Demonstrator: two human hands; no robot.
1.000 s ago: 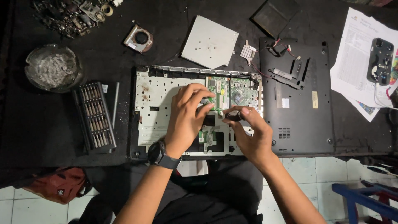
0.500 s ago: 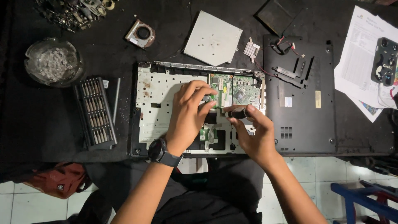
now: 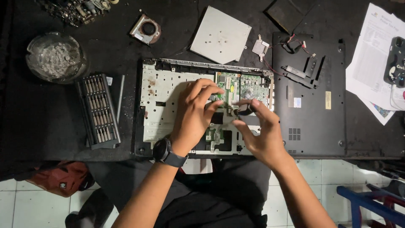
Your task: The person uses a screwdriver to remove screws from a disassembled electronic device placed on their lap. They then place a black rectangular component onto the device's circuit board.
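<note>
An opened laptop chassis with a white inner frame lies on the dark table, a green circuit board at its upper right. My left hand, with a dark watch on the wrist, rests on the frame with its fingertips on the board's lower left edge. My right hand pinches a small dark object between thumb and fingers just below the board. What the object is cannot be made out.
A black laptop bottom cover lies right of the chassis. A screwdriver bit set sits to the left, a glass ashtray beyond it. A grey drive, a fan, papers and a red bag surround them.
Both hands stay over the board. My right hand has shifted slightly with the small dark object. The view has drifted a little.
</note>
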